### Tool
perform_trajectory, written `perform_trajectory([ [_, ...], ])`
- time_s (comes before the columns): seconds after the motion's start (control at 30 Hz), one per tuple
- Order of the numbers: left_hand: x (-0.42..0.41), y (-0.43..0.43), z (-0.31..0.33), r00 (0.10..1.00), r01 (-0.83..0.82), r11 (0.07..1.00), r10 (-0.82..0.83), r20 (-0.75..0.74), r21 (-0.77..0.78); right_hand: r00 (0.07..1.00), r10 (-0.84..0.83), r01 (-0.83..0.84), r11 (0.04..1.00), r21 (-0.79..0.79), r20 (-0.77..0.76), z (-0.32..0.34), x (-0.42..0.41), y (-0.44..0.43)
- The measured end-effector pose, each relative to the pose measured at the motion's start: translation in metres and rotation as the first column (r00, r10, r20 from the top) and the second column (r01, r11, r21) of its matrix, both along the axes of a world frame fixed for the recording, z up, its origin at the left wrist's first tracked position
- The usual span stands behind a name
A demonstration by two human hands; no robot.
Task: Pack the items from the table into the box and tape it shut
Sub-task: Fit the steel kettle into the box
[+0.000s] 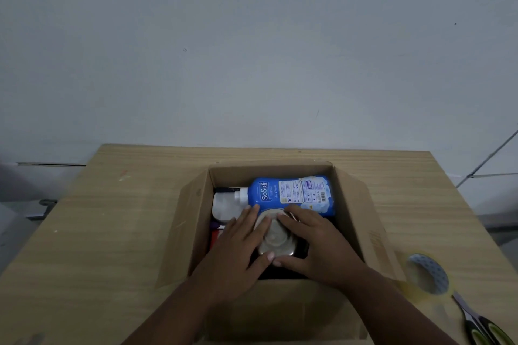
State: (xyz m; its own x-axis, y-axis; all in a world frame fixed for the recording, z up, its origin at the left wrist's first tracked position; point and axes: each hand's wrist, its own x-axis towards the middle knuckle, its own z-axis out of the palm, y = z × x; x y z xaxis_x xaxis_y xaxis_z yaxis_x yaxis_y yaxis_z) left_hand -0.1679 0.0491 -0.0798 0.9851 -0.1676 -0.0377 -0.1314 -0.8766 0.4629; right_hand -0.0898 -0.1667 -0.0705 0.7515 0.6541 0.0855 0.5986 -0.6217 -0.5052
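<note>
Hands both down inside the cardboard box (193, 232), which sits open on the wooden table (98, 232) with its flaps spread. Between them sits a round metal container (276, 241), top face up, in the near half of the box. The left hand (238, 246) lays its fingers (260, 225) across the left side of the lid, only lightly bent, thumb tucked against the near rim. The right hand (319, 244) curves its fingers over the far right edge, its thumb also on the near rim, tip almost meeting the left thumb. So both hands are clasping that container, one from each side. Just behind it a blue bottle (291, 194) lies on its side along the far wall, cap pointing left, over a white item (224, 206). Out on the table to the right, a tape roll (412, 286) sits by the box's right flap, scissors (485, 328) just nearer.
</note>
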Motion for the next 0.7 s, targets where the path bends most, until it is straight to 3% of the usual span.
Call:
perform_trajectory([
  [0.17,0.002,-0.001,0.001,0.998,0.011,0.999,-0.008,-0.057,0.035,0.998,-0.002,0.001,1.000,-0.025,-0.059,0.002,0.004,-0.002],
  [0.33,0.004,0.000,0.003,0.992,-0.009,0.999,0.004,-0.124,-0.045,0.997,-0.008,0.007,1.000,-0.011,-0.083,0.001,0.004,-0.002],
  [0.6,0.011,-0.003,0.006,0.999,-0.029,0.997,0.027,-0.038,-0.068,1.000,-0.013,0.013,1.000,0.027,0.000,0.000,0.001,-0.003],
  [0.7,0.012,-0.010,0.007,0.998,-0.057,0.998,0.056,0.027,0.011,0.998,-0.025,0.021,0.997,0.072,0.065,-0.001,0.002,-0.005],
])
